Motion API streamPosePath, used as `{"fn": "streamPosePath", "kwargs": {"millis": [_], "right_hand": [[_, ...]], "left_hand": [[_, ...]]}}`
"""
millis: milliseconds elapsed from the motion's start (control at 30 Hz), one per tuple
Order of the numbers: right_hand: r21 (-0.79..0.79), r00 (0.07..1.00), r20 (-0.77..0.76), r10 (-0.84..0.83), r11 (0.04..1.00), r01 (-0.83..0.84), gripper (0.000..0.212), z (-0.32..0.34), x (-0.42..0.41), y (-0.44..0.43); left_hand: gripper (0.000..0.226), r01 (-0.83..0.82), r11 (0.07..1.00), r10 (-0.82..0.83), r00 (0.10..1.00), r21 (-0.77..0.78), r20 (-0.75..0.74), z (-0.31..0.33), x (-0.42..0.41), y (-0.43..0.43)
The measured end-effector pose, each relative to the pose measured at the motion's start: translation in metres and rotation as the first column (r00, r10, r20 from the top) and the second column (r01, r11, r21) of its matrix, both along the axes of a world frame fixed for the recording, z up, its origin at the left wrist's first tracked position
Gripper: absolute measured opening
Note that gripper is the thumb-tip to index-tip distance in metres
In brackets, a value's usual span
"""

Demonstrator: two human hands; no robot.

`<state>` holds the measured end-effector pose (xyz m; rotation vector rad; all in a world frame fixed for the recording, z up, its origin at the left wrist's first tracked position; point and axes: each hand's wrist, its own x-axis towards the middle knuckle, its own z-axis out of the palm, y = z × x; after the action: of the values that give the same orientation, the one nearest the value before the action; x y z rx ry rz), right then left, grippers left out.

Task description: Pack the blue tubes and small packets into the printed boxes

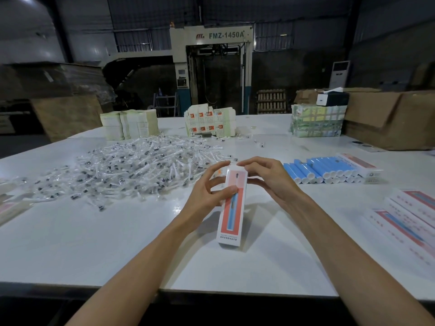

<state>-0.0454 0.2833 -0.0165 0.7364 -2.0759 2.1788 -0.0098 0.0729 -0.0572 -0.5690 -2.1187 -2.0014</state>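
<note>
White glossy bench (117, 243) in a dim warehouse, with a grey machine (211, 67) marked FMZ-1450A behind it. On the bench are a wide heap of small packets (129, 168) left of centre, a row of blue tubes (324, 170) at right, and laid-flat boxes (404, 220) by the right edge. One printed box (231, 222) stands near upright at centre, white with a red-pink face picturing a blue tube; left hand (207, 191) grip: thumb on the face, fingers curled behind; right hand (270, 180) grip: fingertips pinching the top end.
</note>
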Motion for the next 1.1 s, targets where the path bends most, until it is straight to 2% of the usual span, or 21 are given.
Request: {"fn": "streamPosePath", "kwargs": {"millis": [133, 333, 533, 633, 800, 933, 1000, 1100], "right_hand": [[0.043, 1.0, -0.018, 0.009, 0.999, -0.009, 0.017, -0.003, -0.002, 0.002], [-0.006, 0.999, 0.022, -0.04, 0.999, 0.04, 0.015, -0.007, -0.002, 0.0], [0.179, 0.998, 0.019, -0.053, 0.983, 0.049, 0.012, -0.003, -0.008, 0.006], [0.175, 0.997, 0.072, -0.025, 0.984, 0.012, 0.012, -0.003, -0.008, 0.011], [0.136, 1.0, -0.003, 0.007, 0.991, -0.006, 0.016, -0.001, -0.001, 0.01], [0.196, 0.994, -0.107, -0.034, 0.979, 0.055, 0.02, -0.005, 0.007, 0.0], [0.169, 0.98, -0.176, -0.091, 0.978, 0.121, 0.019, -0.007, 0.008, -0.006], [0.141, 0.974, -0.207, -0.093, 0.982, 0.124, 0.016, -0.009, 0.007, -0.009]], "left_hand": [[0.066, 0.003, 1.0, -0.003, 1.0, -0.02, -0.017, 0.001, 0.001, -0.001], [0.068, 0.042, 0.998, -0.042, 0.999, -0.043, 0.001, 0.003, 0.003, 0.001], [0.07, 0.073, 0.993, -0.071, 0.997, -0.088, 0.027, 0.0, 0.002, -0.001], [0.067, 0.086, 0.99, -0.084, 0.996, -0.109, 0.021, -0.001, 0.002, 0.001], [0.075, 0.054, 0.998, -0.053, 0.998, -0.04, 0.031, 0.001, 0.002, 0.001], [0.063, -0.018, 0.999, 0.018, 1.0, 0.027, 0.001, 0.004, 0.0, -0.001], [0.061, -0.037, 0.998, 0.037, 0.999, 0.043, -0.011, 0.003, -0.001, -0.002], [0.057, -0.06, 0.997, 0.061, 0.998, 0.043, -0.025, 0.0, -0.003, -0.003]]}}
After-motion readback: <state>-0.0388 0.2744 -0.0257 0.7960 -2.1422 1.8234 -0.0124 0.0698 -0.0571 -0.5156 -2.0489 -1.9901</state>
